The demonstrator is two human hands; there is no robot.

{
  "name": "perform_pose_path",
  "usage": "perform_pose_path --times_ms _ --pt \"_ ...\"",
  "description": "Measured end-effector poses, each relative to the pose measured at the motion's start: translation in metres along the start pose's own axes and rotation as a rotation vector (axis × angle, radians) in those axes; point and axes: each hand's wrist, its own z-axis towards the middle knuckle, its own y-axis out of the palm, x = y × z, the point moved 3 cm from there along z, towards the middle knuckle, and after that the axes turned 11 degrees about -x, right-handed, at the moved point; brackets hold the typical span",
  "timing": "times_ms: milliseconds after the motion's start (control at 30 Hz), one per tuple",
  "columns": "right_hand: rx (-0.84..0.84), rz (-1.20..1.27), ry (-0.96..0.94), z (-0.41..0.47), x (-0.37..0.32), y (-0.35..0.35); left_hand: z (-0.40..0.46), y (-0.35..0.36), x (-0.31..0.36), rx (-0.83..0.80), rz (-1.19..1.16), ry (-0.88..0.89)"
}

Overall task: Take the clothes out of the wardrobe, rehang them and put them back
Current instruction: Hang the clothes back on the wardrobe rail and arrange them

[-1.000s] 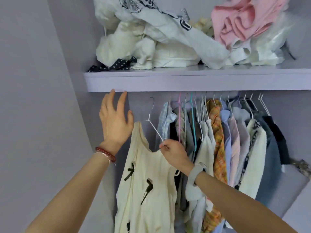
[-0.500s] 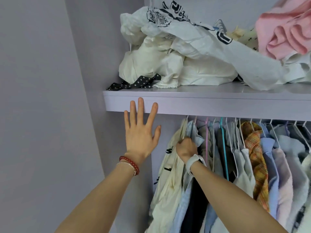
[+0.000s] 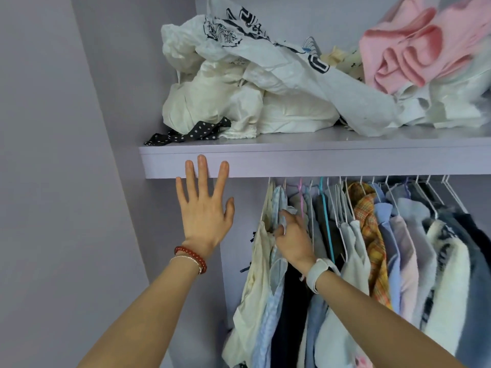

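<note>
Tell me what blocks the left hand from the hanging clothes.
Nothing visible does. The left hand is spread flat, fingertips over the shelf edge, with bare wardrobe wall between it and the cream garment. The right hand already touches the clothes.

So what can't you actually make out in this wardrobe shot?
- Rail: head view, hidden behind the shelf front; only hanger hooks show.
- Right hand grip: fingertips sit among the cream top and blue shirt; whether they pinch anything is unclear.
- Pink garment: cut off by the top and right edges.
- Hanging clothes: hems cut off by the bottom edge.
- Left hand palm: faces away.
</note>
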Motion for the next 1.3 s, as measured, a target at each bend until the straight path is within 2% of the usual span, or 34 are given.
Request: perform_pose_path --times_ms 133,267,367,433,567,733,867,967,1067,1300 --pt "0.146 -0.242 -0.128 -0.051 0.02 -0.036 -0.022 0.007 0.026 -0.121 -0.149 -0.081" --pt "0.259 -0.371 -0.09 -0.118 0.064 -0.062 -0.081 0.033 0.082 -0.327 -0.237 0.064" --pt "0.298 -0.423 0.098 -0.187 0.104 -0.073 -0.134 0.049 0.137 -0.435 -0.375 0.188" --pt "0.315 -0.428 0.236 -0.24 0.131 -0.077 -0.169 0.053 0.178 -0.569 -0.419 0.284" --pt "0.348 -0.411 0.543 -0.363 0.179 -0.088 -0.238 0.04 0.264 -0.729 -0.577 0.509" --pt "0.465 -0.392 0.951 -0.538 0.205 -0.1 -0.334 -0.015 0.375 -0.822 -0.672 0.951" --pt "0.58 -0.372 1.252 -0.683 0.202 -0.106 -0.421 -0.087 0.453 -0.908 -0.752 1.238" --pt "0.707 -0.34 1.452 -0.792 0.188 -0.097 -0.494 -0.152 0.504 -0.888 -0.796 1.476" --pt "0.762 -0.274 1.669 -0.898 0.17 -0.076 -0.575 -0.216 0.544 -0.902 -0.881 1.686" --pt "0.939 0.012 2.028 -1.098 0.123 0.003 -0.773 -0.317 0.563 -0.943 -0.703 2.174"
